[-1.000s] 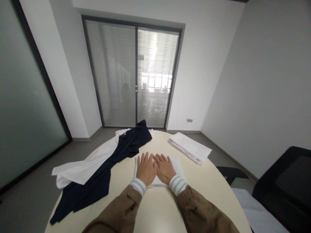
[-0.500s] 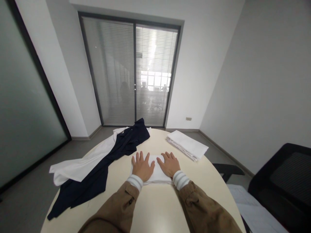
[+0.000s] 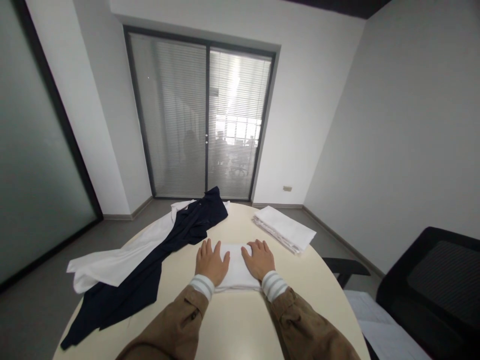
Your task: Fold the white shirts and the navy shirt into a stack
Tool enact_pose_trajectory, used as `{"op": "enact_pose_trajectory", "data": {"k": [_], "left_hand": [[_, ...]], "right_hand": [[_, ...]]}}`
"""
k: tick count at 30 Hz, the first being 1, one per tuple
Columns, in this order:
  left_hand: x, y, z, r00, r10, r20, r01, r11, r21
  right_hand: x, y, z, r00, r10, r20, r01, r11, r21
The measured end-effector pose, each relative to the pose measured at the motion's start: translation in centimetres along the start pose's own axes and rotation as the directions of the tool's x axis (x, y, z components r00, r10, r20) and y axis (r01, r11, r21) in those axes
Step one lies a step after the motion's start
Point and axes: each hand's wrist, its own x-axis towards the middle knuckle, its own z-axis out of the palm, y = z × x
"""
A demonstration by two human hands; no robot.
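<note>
A folded white cloth [image 3: 237, 267] lies flat in front of me on the round cream table [image 3: 234, 322]. My left hand [image 3: 212, 264] rests on its left side, palm down, with the fingers stretched forward and the thumb toward the middle. On the right side of the cloth lies my right hand [image 3: 258, 259], also palm down, its fingers slightly bent and apart. Neither hand grips the fabric. Both palms cover parts of the cloth's side edges, while its middle and near edge show between my wrists.
Along the table's left side sprawl a dark navy garment [image 3: 144, 280] and a white garment [image 3: 123, 260], overhanging the edge. A stack of folded white cloth [image 3: 285, 227] sits at the back right. A black chair [image 3: 431, 290] with papers [image 3: 378, 320] on it stands at the right.
My left hand has shifted slightly left and its fingers have drawn closer together. The right hand stays at the cloth's right side. The whole view has tilted a little upward.
</note>
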Motion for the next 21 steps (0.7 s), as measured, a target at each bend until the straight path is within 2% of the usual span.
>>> {"op": "enact_pose_trajectory", "data": {"k": [2, 4, 8, 12, 14, 16, 19, 21], "left_hand": [[0.0, -0.2, 0.1, 0.999, -0.032, -0.03, 0.032, 0.999, -0.003], [0.1, -0.4, 0.3, 0.997, -0.061, -0.056, 0.061, 0.998, -0.005], [0.4, -1.4, 0.6, 0.988, -0.1, -0.115, 0.09, 0.992, -0.088], [0.9, -3.0, 0.9, 0.975, -0.129, -0.179, 0.069, 0.949, -0.306], [1.1, -3.7, 1.1, 0.963, -0.174, -0.205, 0.071, 0.901, -0.428], [1.2, -4.1, 1.1, 0.95, -0.254, -0.181, 0.115, 0.824, -0.555], [1.2, -4.3, 0.7, 0.926, -0.372, -0.066, 0.218, 0.669, -0.711], [1.2, -4.2, 0.1, 0.926, -0.378, 0.003, 0.233, 0.565, -0.792]], "right_hand": [[0.1, 0.0, 0.0, 0.996, 0.079, -0.041, -0.079, 0.997, 0.003], [0.2, 0.2, 0.1, 0.991, 0.105, -0.079, -0.104, 0.994, 0.024], [0.6, 1.0, 0.4, 0.989, 0.034, -0.143, -0.007, 0.983, 0.186], [1.5, 2.5, 0.9, 0.96, -0.016, -0.279, 0.136, 0.9, 0.414], [1.9, 3.1, 1.0, 0.931, 0.009, -0.364, 0.199, 0.825, 0.529], [2.1, 3.4, 0.8, 0.898, 0.048, -0.438, 0.264, 0.737, 0.622], [1.7, 3.3, -0.1, 0.853, 0.056, -0.519, 0.371, 0.634, 0.679], [1.3, 3.1, -0.9, 0.827, 0.053, -0.56, 0.426, 0.59, 0.686]]}}
